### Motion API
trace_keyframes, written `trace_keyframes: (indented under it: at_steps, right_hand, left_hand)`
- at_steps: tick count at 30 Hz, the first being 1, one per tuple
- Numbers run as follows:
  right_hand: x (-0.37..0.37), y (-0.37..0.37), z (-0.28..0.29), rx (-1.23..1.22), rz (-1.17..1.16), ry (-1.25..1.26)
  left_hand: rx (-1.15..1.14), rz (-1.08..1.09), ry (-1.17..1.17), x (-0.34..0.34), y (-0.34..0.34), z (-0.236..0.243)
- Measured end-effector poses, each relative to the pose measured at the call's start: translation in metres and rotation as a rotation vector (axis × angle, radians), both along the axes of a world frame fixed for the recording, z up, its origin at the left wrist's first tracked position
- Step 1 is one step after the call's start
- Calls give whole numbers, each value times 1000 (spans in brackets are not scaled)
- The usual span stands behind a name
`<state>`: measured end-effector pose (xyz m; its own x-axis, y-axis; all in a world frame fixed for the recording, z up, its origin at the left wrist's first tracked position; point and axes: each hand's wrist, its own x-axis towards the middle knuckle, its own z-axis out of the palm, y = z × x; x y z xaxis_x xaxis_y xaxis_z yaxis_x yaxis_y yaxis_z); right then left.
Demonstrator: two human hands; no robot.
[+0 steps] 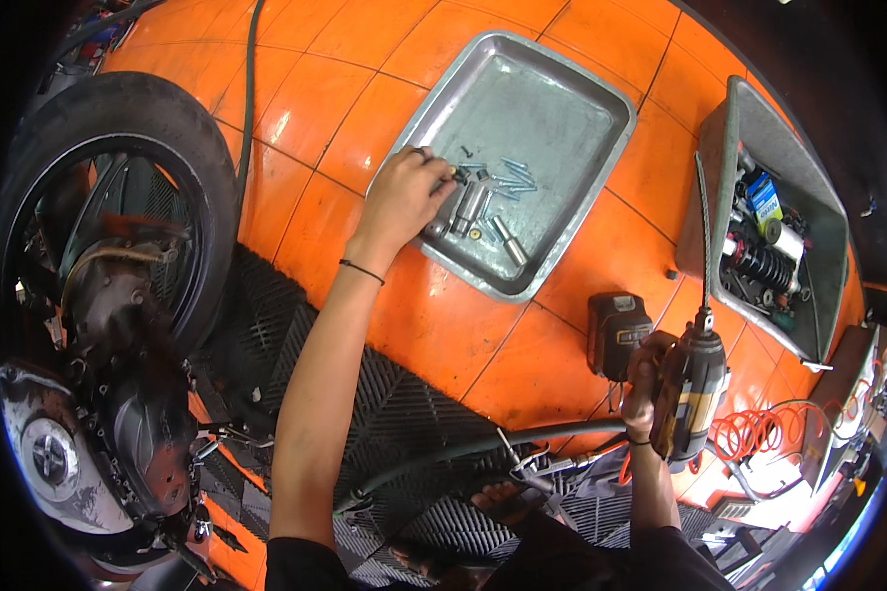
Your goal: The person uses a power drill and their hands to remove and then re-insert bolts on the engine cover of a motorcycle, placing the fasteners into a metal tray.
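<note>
Head view: the two hands are far apart. The left hand (407,200) is over the near left side of a silver tray (552,113) on the orange floor (330,108). Its fingertips are bunched by small dark bits (480,175); I can't tell if they pinch one. Screws (518,181) and a shiny tube (510,242) lie in the tray. The right hand (642,389) is wrapped around a black and yellow drill (688,404), right of the tray.

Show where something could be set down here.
Bare: the far half of the metal tray, beyond the bolts; orange floor between tray and dark hose. Crowded: the tray around the left hand and metal cylinders; the grey bin.
</note>
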<state>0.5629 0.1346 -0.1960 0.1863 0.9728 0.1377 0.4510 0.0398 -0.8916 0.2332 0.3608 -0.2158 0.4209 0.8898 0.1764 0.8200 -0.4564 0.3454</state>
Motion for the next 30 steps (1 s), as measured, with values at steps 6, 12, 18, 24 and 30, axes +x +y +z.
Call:
trace_keyframes:
  at_steps: [6, 12, 18, 24, 30]
  right_hand:
    - [9, -5, -8, -49, -28, -86]
    - [-9, 3, 21, -268, -109, 216]
    - [-11, -4, 23, -374, -226, 325]
    - [-5, -3, 21, -320, -238, 380]
    - [-3, 6, 14, -195, -182, 91]
  left_hand:
    - [-114, -98, 87, 27, 13, -13]
    - [91, -138, 165, 16, 12, -35]
    - [57, 179, -361, 32, 32, -24]
    - [-116, 21, -147, 50, 73, -21]
    - [-62, 53, 165, 63, 64, -36]
